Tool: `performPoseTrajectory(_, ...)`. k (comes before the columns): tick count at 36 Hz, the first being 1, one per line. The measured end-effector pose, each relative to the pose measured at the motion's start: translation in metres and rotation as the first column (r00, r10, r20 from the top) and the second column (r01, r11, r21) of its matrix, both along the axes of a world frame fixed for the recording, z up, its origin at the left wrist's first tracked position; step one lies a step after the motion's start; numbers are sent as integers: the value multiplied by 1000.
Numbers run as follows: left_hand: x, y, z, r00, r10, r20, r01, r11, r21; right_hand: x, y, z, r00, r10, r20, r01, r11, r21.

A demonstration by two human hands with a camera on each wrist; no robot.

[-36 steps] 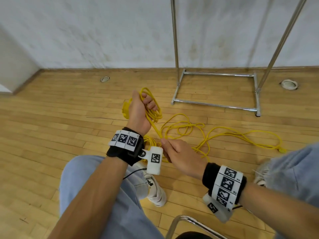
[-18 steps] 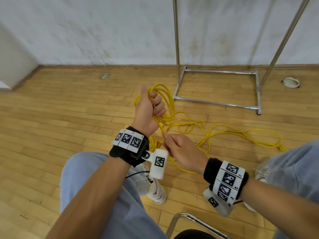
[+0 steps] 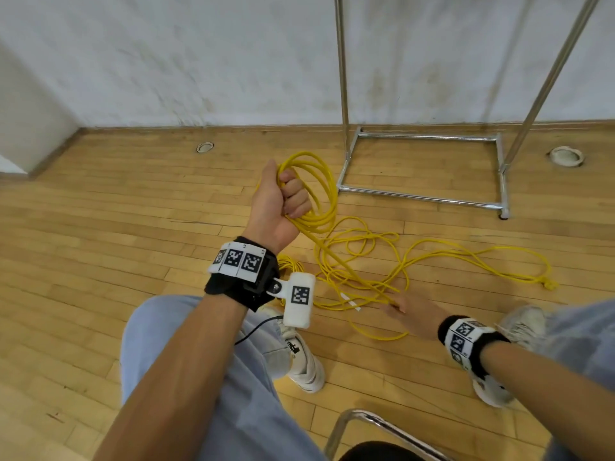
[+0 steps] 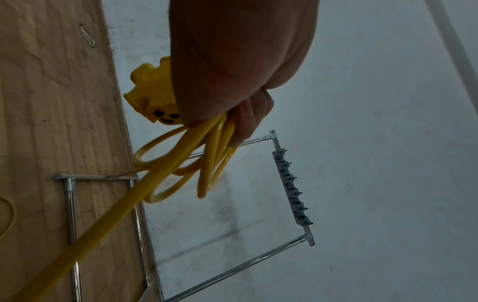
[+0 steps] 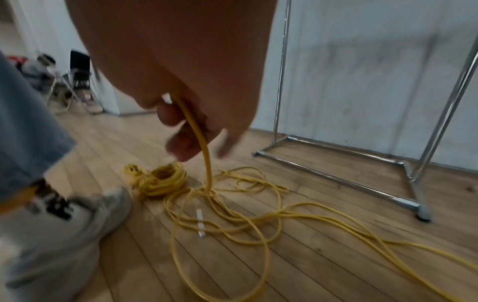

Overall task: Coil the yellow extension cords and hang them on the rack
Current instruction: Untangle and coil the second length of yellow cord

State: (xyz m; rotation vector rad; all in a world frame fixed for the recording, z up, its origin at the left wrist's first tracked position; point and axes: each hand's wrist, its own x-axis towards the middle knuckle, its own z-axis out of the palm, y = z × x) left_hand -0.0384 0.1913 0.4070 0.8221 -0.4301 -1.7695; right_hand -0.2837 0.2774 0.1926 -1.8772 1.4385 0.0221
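- Two yellow cords are in sight: one being coiled, partly in the hands and partly loose on the floor [image 3: 100, 261], and a second already wound into a small coil [image 5: 160, 181] lying flat on the floor beside the left shoe [image 3: 304, 371].
- The left hand [image 3: 276, 204] is raised, its fingers clenched around a bundle of several loops [image 3: 321, 194]; the exact loop count cannot be told. The loops hang to the right of the fist, their long axis roughly upright in the head view.
- The wrist view shows one yellow socket end [image 4: 152, 96] sticking out of the fist on the side away from the loops.
- From the fist a single strand runs down and to the right to the right hand [image 3: 414, 314], held low near the floor. Its fingers [image 5: 181, 147] curl loosely around that strand, which drops from them to the tangle below.
- The loose cord [image 3: 432, 261] sprawls in many overlapping bends, its length stretching rightward to one plug end [image 3: 550, 285] at the far right.
- One metal rack [image 3: 422, 197] stands against the wall behind the cord, with two uprights and a rectangular base.
- A row of hooks [image 4: 292, 188] runs along its top bar.
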Motion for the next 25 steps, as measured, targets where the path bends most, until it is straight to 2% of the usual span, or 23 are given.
performPoseTrajectory(3,-3,-1,-2,999,-7,41,8,1000,-12,-12,1,-13,975,-72,-210,69,997,-23)
performPoseTrajectory(5,-6,-1,-5,998,-11,67,12,1000,-14,-14,-9,-11,958,-199,-206,194,980,-44)
performPoseTrajectory(7,-7,-1,-6,997,-15,70,16,1000,-20,-13,-26,2,934,-358,-13,358,934,-21)
performPoseTrajectory(9,-7,-2,-7,998,-21,66,22,999,-22,-14,-50,22,842,-497,210,521,851,-72)
performPoseTrajectory(10,-7,-2,-7,997,-23,70,25,999,-23,-14,-61,35,789,-521,324,581,804,-122)
performPoseTrajectory(12,-8,-2,-8,995,-23,95,26,999,-27,-9,-78,71,668,-512,540,679,716,-163)
performPoseTrajectory(14,-9,-2,-8,994,-23,109,26,999,-29,-4,-86,111,581,-446,681,736,646,-204)
performPoseTrajectory(16,-9,-3,-9,994,-20,104,22,1000,-21,0,-88,151,558,-348,754,758,583,-292)
performPoseTrajectory(17,-9,-3,-9,995,-15,102,17,1000,-15,0,-87,164,569,-302,765,756,559,-341)
performPoseTrajectory(19,-10,-2,-9,994,-4,107,5,1000,-6,0,-85,179,644,-249,724,708,552,-440)
performPoseTrajectory(21,-9,-2,-10,993,9,120,-9,1000,-4,0,-83,178,777,-268,569,600,589,-542)
performPoseTrajectory(23,-7,-2,-10,991,23,133,-22,1000,-5,0,-78,171,903,-345,255,429,697,-574)
performPoseTrajectory(25,-5,-2,-10,990,38,135,-38,999,-4,1,-69,166,932,-355,-80,277,836,-474)
